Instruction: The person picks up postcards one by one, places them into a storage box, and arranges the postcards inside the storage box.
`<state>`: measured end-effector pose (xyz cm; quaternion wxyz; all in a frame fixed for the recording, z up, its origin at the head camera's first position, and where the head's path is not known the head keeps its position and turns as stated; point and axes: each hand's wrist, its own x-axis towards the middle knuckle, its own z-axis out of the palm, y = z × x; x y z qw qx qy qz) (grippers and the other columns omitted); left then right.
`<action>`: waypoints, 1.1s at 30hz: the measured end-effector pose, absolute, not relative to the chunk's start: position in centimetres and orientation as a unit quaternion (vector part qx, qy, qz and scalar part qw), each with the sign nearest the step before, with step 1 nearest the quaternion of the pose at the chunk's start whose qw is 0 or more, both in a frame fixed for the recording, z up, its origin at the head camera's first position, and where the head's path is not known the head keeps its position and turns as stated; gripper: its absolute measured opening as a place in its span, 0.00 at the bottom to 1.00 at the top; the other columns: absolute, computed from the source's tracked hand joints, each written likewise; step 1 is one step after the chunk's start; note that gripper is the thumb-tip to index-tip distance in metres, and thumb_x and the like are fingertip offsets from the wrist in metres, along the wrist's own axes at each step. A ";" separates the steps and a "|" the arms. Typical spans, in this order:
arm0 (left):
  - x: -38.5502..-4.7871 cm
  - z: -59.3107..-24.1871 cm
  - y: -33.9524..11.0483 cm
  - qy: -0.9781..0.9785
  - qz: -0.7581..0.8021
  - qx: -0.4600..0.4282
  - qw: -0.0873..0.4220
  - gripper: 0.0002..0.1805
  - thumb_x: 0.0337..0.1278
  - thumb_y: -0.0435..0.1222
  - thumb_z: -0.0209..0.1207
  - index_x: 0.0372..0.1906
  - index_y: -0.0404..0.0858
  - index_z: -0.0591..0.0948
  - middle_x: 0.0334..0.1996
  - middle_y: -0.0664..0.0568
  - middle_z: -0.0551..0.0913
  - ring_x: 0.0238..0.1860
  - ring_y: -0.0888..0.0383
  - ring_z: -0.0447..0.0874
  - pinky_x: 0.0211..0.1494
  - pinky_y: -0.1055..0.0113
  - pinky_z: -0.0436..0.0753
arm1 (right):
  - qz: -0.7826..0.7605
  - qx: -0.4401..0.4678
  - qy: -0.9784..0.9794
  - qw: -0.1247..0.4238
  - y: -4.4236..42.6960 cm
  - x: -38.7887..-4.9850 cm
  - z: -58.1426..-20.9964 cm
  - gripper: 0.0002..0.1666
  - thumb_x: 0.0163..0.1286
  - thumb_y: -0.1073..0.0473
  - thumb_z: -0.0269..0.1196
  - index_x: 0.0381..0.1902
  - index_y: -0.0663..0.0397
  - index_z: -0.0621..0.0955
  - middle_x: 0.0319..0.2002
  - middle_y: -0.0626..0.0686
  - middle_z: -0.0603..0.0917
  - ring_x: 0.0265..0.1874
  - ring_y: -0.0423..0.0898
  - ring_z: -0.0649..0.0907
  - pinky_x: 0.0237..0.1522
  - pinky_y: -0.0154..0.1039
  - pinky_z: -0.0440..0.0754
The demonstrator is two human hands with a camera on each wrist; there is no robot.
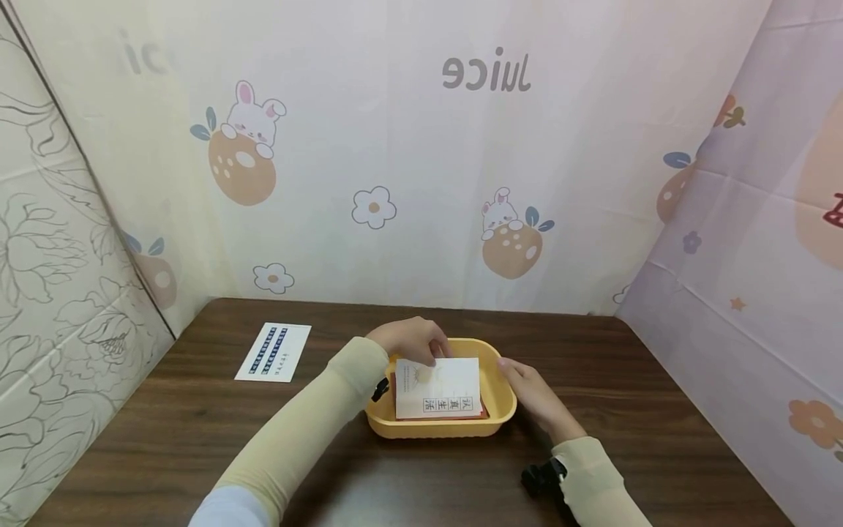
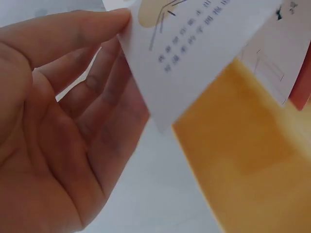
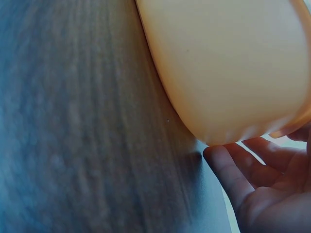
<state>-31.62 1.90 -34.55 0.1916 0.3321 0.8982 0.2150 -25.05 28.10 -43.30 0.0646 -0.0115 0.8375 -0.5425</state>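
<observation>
A yellow plastic basket [image 1: 437,428] sits on the brown table, with a small stack of cards inside. The top card [image 1: 437,384] is white with printed characters; the red edge of another piece [image 1: 486,412] sticks out beneath it. My left hand [image 1: 411,340] reaches over the basket's far left side and pinches a white card [image 2: 189,53] by its edge between thumb and fingers. In the left wrist view that card is tilted above the basket. At the basket's right end my right hand [image 1: 536,395] holds the rim, its fingers [image 3: 226,170] against the outer wall.
A white card with blue printed strips [image 1: 273,353] lies on the table [image 1: 197,439] at the left. Patterned curtains [image 1: 408,146] stand behind the table and along both sides. Dark wrist cameras sit on both wrists.
</observation>
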 end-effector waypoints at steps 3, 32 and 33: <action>-31.3 -34.9 2.4 0.908 0.196 0.319 0.186 0.16 0.58 0.28 0.66 0.48 0.48 0.87 0.40 0.58 0.85 0.42 0.61 0.81 0.50 0.62 0.81 | -0.542 -0.013 0.838 0.062 28.1 -25.0 -43.3 0.43 0.81 0.39 0.46 0.72 0.73 0.63 0.68 0.69 0.70 0.66 0.60 0.72 0.64 0.55 0.71; -29.9 -38.2 3.7 0.945 0.118 0.280 0.120 0.19 0.52 0.29 0.72 0.51 0.46 0.87 0.43 0.58 0.85 0.37 0.61 0.78 0.45 0.66 0.81 | -0.549 -0.016 0.833 0.064 28.1 -24.9 -43.1 0.42 0.81 0.39 0.46 0.72 0.72 0.64 0.67 0.69 0.71 0.64 0.59 0.74 0.63 0.55 0.73; -29.9 -38.3 3.7 0.946 0.116 0.279 0.120 0.20 0.52 0.29 0.72 0.51 0.46 0.87 0.43 0.57 0.85 0.37 0.61 0.78 0.44 0.66 0.81 | -0.550 -0.016 0.833 0.064 28.0 -24.9 -43.1 0.42 0.81 0.39 0.46 0.72 0.72 0.64 0.67 0.69 0.71 0.64 0.60 0.74 0.63 0.55 0.72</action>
